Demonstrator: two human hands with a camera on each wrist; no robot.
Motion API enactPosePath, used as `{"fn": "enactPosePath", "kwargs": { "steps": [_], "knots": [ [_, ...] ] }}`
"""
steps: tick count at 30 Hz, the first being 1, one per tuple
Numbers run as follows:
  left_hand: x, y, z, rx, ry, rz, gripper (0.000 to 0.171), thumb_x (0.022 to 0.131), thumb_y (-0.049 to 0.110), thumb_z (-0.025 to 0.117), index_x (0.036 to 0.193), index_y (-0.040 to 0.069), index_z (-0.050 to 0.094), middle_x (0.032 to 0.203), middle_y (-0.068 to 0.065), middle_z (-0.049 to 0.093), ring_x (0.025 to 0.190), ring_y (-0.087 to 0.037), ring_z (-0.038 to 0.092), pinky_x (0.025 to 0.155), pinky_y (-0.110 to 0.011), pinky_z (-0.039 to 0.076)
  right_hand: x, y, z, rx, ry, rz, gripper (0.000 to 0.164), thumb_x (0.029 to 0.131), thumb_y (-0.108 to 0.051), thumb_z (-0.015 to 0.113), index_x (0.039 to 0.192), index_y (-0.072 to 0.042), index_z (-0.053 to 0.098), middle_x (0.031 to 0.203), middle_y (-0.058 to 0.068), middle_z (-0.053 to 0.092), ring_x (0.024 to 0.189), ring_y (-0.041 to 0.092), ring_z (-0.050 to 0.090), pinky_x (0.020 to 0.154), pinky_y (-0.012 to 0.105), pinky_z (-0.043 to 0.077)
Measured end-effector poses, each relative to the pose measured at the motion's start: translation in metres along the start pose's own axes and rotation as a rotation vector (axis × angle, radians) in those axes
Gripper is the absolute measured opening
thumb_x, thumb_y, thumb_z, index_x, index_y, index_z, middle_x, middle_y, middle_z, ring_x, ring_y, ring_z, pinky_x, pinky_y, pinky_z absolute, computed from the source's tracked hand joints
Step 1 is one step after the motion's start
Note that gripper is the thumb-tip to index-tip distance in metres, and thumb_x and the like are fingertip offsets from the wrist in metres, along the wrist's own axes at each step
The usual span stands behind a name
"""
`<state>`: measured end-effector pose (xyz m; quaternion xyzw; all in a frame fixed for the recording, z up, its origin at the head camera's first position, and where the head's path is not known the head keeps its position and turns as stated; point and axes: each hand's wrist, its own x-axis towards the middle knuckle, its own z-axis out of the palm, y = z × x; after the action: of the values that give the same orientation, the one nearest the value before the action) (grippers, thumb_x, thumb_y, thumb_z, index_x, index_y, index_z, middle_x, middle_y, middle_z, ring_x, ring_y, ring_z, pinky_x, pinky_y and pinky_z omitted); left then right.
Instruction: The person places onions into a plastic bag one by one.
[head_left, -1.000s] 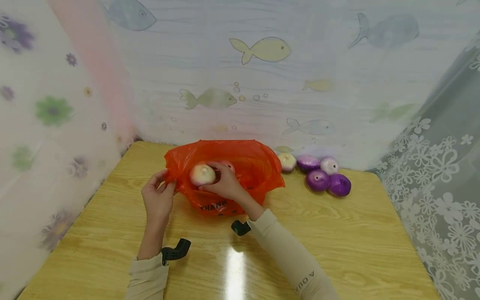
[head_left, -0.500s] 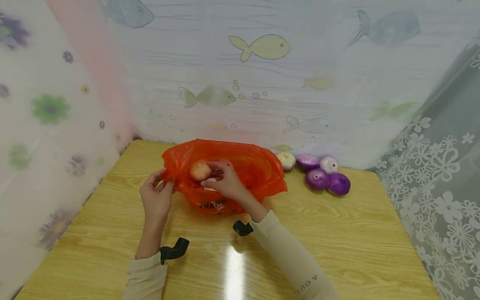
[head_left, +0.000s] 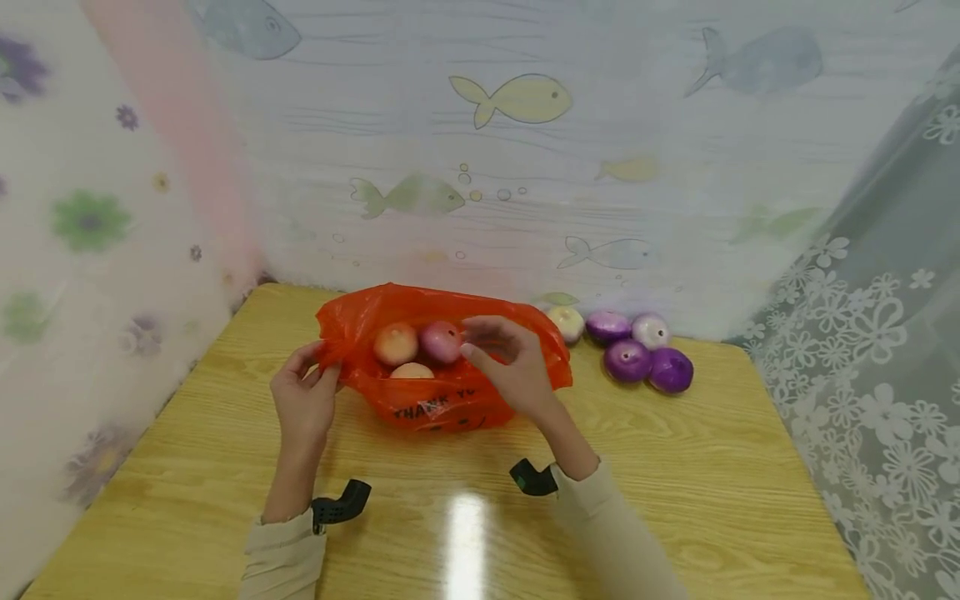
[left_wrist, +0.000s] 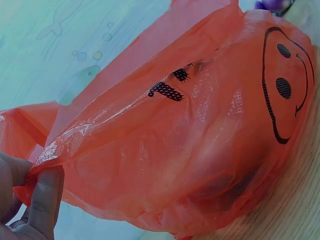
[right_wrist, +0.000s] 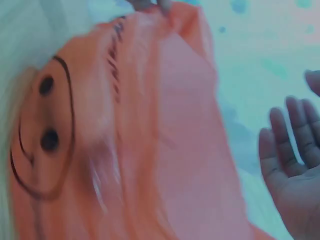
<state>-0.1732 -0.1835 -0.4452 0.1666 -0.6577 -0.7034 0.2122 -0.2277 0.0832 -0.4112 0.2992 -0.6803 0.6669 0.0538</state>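
Observation:
A red plastic bag printed with THANK YOU stands on the table with its mouth spread wide. My left hand pinches the gathered film at its left edge; the left wrist view shows thumb and fingers on the film. Inside the bag lie a pale onion, a pink-purple onion and another pale onion partly behind the front wall. Over the bag's right half is my right hand, holding nothing, its fingers loosely extended; the right wrist view shows them apart from the film.
Right of the bag, against the back wall, sit a pale onion, a whitish-purple onion and several purple onions. The wooden table meets patterned curtains at its left, back and right sides.
The right hand has let go of the pale onion, which now lies in the bag. That hand has moved right, away from the onions. The left hand keeps its hold on the bag.

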Motion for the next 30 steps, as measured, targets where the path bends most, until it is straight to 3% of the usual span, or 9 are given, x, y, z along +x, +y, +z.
{"fn": "enactPosePath", "kwargs": {
  "steps": [6,8,11,15,21,25,30],
  "knots": [
    [0.001,0.002,0.0,-0.02,-0.003,0.001,0.029,0.097,-0.004,0.06,0.126,0.0,0.061,0.11,-0.002,0.057,0.086,-0.002,0.07,0.073,-0.016,0.059,-0.025,-0.008,-0.047,0.086,0.252,-0.223,0.012,0.096,0.004,0.063,0.101,0.015,0.065,0.089,-0.003,0.074,0.082,0.012,0.07,0.08,0.023,0.059],
    [0.0,0.002,0.0,-0.006,-0.004,0.0,0.03,0.097,-0.003,0.061,0.127,0.0,0.06,0.111,-0.002,0.057,0.087,-0.002,0.07,0.074,-0.016,0.059,-0.036,-0.004,-0.064,0.091,0.343,-0.253,0.011,0.097,0.006,0.058,0.096,0.013,0.066,0.083,-0.004,0.073,0.076,0.012,0.069,0.077,0.023,0.059],
    [-0.001,0.001,0.0,0.006,-0.004,0.003,0.031,0.097,-0.002,0.061,0.128,0.0,0.06,0.112,-0.002,0.057,0.089,-0.002,0.069,0.075,-0.016,0.059,-0.051,0.006,-0.089,0.115,0.476,-0.227,0.015,0.099,0.006,0.055,0.093,0.006,0.069,0.078,-0.001,0.071,0.072,0.012,0.068,0.075,0.022,0.059],
    [-0.002,0.0,0.0,0.015,-0.004,0.009,0.03,0.097,-0.002,0.061,0.127,-0.001,0.059,0.112,-0.003,0.057,0.087,-0.002,0.069,0.074,-0.016,0.059,-0.075,0.026,-0.123,0.123,0.627,-0.136,0.013,0.099,0.005,0.057,0.095,0.007,0.069,0.078,0.003,0.072,0.072,0.012,0.068,0.071,0.021,0.059],
    [-0.003,-0.002,-0.001,0.014,-0.006,-0.007,0.029,0.098,-0.004,0.06,0.126,-0.001,0.059,0.111,-0.004,0.056,0.084,-0.001,0.069,0.073,-0.016,0.059,-0.107,0.048,-0.165,-0.026,0.792,0.082,0.017,0.098,0.002,0.062,0.104,0.018,0.063,0.08,0.003,0.072,0.071,0.01,0.066,0.068,0.019,0.056],
    [-0.004,-0.001,0.0,0.015,-0.009,-0.007,0.03,0.098,-0.004,0.059,0.128,-0.001,0.058,0.112,-0.003,0.056,0.085,-0.001,0.069,0.074,-0.015,0.058,-0.118,0.052,-0.183,-0.101,0.797,0.268,0.024,0.097,-0.003,0.066,0.116,0.012,0.064,0.088,-0.004,0.071,0.079,0.006,0.066,0.07,0.014,0.055],
    [-0.004,0.001,0.0,-0.01,-0.018,-0.007,0.029,0.098,-0.003,0.061,0.127,-0.001,0.058,0.111,-0.003,0.056,0.085,0.0,0.069,0.073,-0.015,0.059,-0.123,0.056,-0.195,-0.185,0.736,0.405,0.039,0.096,-0.001,0.066,0.133,0.009,0.058,0.106,-0.008,0.068,0.089,-0.001,0.061,0.073,0.007,0.051]
  ]
}}
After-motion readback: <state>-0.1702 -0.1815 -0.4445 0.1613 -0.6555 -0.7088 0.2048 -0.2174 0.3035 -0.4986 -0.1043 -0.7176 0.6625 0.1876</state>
